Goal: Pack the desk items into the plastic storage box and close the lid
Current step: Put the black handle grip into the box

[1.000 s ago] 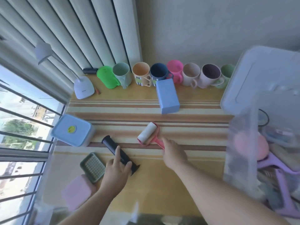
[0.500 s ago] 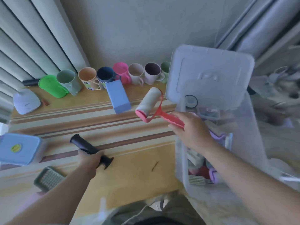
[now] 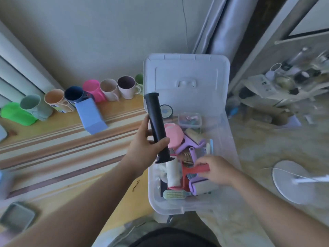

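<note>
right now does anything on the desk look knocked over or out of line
Yes. In the row of mugs along the wall, the green cup at the left end lies on its side while the others stand upright. The blue box sits askew in front of them.

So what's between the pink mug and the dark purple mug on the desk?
In the head view, one beige mug stands between the pink mug and the dark purple mug.

**Camera Configuration**

A single head-worn wide-angle view looks forward and steeply down, close above the clear storage box [image 3: 229,145] and desk [image 3: 53,148] (edges bend visibly). Both forearms enter from the bottom edge. No second view overlaps.
</note>
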`<state>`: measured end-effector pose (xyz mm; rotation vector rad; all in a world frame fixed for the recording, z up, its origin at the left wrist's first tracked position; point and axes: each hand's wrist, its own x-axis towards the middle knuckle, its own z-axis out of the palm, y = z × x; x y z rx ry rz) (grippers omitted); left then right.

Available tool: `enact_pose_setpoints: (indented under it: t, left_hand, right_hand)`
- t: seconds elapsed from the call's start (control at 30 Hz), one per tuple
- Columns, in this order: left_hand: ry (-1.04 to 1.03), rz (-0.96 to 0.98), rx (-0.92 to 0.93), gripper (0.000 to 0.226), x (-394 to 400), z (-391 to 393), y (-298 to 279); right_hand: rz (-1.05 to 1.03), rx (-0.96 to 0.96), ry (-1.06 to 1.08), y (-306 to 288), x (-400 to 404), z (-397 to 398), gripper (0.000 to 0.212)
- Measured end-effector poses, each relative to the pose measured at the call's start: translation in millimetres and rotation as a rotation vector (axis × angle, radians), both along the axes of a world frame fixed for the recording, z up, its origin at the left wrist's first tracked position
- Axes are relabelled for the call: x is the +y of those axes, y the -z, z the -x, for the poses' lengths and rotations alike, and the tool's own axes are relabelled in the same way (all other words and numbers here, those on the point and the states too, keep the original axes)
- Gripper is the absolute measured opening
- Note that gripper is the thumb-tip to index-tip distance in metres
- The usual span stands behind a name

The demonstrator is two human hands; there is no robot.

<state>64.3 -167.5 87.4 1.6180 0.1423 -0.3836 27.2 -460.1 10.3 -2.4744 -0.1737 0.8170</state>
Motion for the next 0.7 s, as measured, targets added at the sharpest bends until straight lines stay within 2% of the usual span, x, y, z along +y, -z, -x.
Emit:
enact_pose_setpoints:
  t: [0.13,0.27,0.4,0.5,0.6,0.7]
  left_hand:
    - [0.032,-0.059,0.075,0.092,-22,12,6]
    - [0.042,-0.134,0.107,0.101,-36,17,11]
    - [0.035,-0.170,0.163,0.102,-42,18,16]
    - [0.043,-0.184,0.184,0.088,-44,19,19]
    - [0.048,-0.168,0.202,0.065,-47,20,25]
    - [0.064,-0.146,0.232,0.067,-52,20,28]
  right_hand:
    - [0.116,-0.068,-0.166,20,5,8,0.024]
    - [0.094,-0.119,-0.218,27,29,9,0.030]
    - [0.002,0.000,-0.267,27,47,7,0.036]
    - [-0.048,0.069,-0.275,17,39,1,0.033]
    - [-0.140,-0.016,-0.040,2,27,-10,0.019]
    - [-0.451,0.067,0.330,-19,25,-27,0.020]
